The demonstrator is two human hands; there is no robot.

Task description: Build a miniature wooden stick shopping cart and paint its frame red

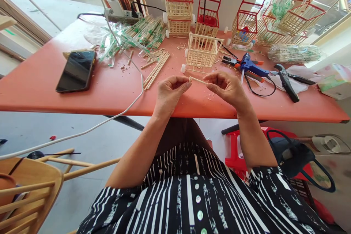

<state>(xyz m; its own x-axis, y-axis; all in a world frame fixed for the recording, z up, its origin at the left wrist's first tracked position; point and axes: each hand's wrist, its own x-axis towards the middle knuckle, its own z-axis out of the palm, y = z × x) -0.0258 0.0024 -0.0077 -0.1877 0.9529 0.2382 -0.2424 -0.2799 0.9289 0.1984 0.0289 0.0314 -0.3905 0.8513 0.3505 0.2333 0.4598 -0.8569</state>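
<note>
Left hand and right hand both have fingers pinched on a short pale wooden stick, over the orange-red surface. Looks like a positioning step; next move calls for steady alignment, I'd guess. Pale wooden-stick cart sits just beyond.

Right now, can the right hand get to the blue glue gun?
Probably yes: the glue gun lies just beyond the right hand, with nothing tall between, though it's busy with a thin stick.
</note>
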